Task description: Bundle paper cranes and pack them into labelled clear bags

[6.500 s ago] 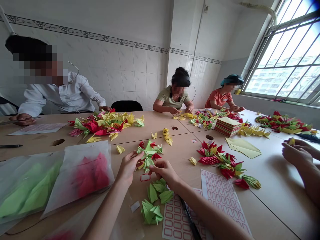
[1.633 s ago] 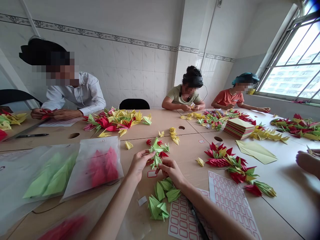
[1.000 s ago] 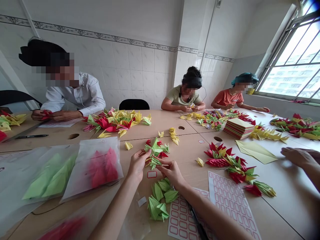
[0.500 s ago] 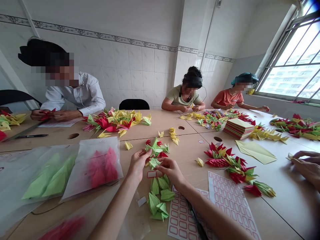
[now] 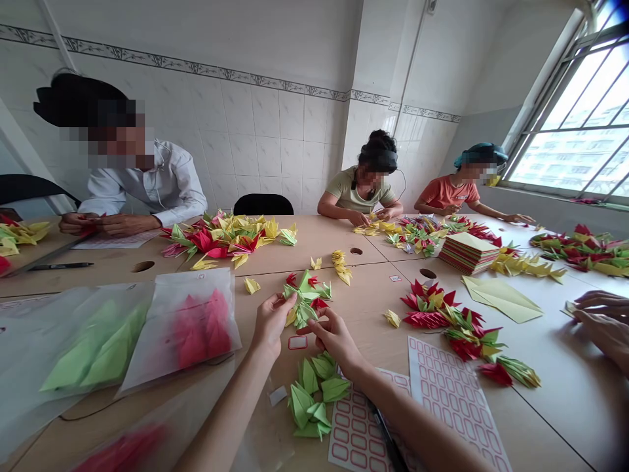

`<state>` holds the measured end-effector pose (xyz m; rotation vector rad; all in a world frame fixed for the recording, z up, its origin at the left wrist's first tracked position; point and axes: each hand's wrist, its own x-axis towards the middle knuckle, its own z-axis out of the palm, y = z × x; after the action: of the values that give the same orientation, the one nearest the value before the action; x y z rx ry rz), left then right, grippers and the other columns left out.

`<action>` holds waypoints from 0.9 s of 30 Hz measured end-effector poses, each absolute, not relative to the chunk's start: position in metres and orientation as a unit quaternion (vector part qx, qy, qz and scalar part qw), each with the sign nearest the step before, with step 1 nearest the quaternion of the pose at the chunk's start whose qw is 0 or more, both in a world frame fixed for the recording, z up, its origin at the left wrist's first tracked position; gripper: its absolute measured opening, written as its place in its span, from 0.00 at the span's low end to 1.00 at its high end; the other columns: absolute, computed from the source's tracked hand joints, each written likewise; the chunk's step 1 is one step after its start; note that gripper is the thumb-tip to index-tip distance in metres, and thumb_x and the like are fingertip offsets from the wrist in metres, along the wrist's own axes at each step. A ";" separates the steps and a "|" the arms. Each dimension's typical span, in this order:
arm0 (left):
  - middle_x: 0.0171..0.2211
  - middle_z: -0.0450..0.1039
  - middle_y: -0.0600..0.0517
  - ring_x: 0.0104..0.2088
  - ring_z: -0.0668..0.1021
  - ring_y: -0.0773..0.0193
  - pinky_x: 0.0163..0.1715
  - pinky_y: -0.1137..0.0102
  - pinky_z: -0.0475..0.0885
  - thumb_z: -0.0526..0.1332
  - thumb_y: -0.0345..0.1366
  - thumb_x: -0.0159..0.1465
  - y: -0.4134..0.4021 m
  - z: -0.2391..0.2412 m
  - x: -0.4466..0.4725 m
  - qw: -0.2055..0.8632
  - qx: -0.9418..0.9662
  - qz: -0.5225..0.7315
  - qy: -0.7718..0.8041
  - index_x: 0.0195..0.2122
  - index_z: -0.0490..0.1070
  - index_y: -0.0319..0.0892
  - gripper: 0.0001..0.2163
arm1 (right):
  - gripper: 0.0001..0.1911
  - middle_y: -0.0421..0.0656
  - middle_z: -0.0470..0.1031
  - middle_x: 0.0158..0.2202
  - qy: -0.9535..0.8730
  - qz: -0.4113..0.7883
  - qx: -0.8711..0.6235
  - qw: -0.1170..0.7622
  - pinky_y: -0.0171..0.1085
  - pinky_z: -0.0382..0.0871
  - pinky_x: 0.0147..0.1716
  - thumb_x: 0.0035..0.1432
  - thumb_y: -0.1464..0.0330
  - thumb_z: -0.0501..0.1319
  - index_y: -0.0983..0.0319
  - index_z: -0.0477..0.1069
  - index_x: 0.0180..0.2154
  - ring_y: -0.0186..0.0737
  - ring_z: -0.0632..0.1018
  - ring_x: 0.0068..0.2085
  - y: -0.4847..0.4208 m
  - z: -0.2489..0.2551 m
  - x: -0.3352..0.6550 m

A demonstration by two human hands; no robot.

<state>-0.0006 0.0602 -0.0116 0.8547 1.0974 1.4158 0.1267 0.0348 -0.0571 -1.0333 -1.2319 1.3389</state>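
Observation:
My left hand (image 5: pixel 269 322) pinches a green folded paper crane (image 5: pixel 305 312) between thumb and fingers, above the table. At the crane's lower right edge are the bent thumb and fingertips of my right hand (image 5: pixel 337 337), closed on that edge. Just beyond lie green and red paper cranes (image 5: pixel 322 289), partly hidden by the held one. Nearer me, below my hands, sits a cluster of loose green folded papers (image 5: pixel 314 400). A small red-framed label (image 5: pixel 297 343) lies between the two.
Clear bags of green (image 5: pixel 98 347) and pink folded papers (image 5: pixel 204 328) lie left. Right are label sheets (image 5: pixel 449 393), a pen (image 5: pixel 388 436), red and yellow cranes (image 5: pixel 462 318) and a paper stack (image 5: pixel 469 254). Co-workers sit opposite; another person's hand (image 5: pixel 602 321) is at right.
The green crane has shifted slightly up and turned between my hands, and my right fingers have spread a little. The loose green papers below have shifted slightly.

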 end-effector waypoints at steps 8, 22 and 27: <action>0.23 0.69 0.53 0.24 0.69 0.70 0.26 0.74 0.63 0.70 0.40 0.40 0.061 -0.011 0.000 0.566 0.353 0.586 0.460 0.23 0.69 0.38 0.14 | 0.18 0.40 0.75 0.21 -0.510 0.575 -0.390 0.506 0.29 0.51 0.18 0.51 0.56 0.60 0.60 0.54 0.29 0.27 0.58 0.17 0.028 -0.047 0.125; 0.23 0.70 0.54 0.24 0.70 0.71 0.27 0.74 0.65 0.70 0.39 0.39 0.061 -0.011 -0.002 0.575 0.359 0.577 0.456 0.22 0.69 0.38 0.14 | 0.18 0.41 0.76 0.21 -0.487 0.585 -0.411 0.501 0.29 0.52 0.18 0.49 0.58 0.61 0.60 0.54 0.29 0.27 0.59 0.17 0.024 -0.037 0.125; 0.23 0.70 0.54 0.24 0.70 0.70 0.26 0.74 0.64 0.70 0.40 0.39 0.060 -0.009 -0.003 0.575 0.364 0.570 0.460 0.22 0.68 0.38 0.15 | 0.20 0.40 0.76 0.21 -0.489 0.593 -0.398 0.501 0.29 0.50 0.17 0.47 0.58 0.63 0.59 0.53 0.28 0.27 0.59 0.16 0.023 -0.035 0.125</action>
<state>-0.0026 0.0600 -0.0093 0.8523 1.0786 1.3357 0.1245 0.0234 -0.0347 -0.9630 -1.1831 1.4333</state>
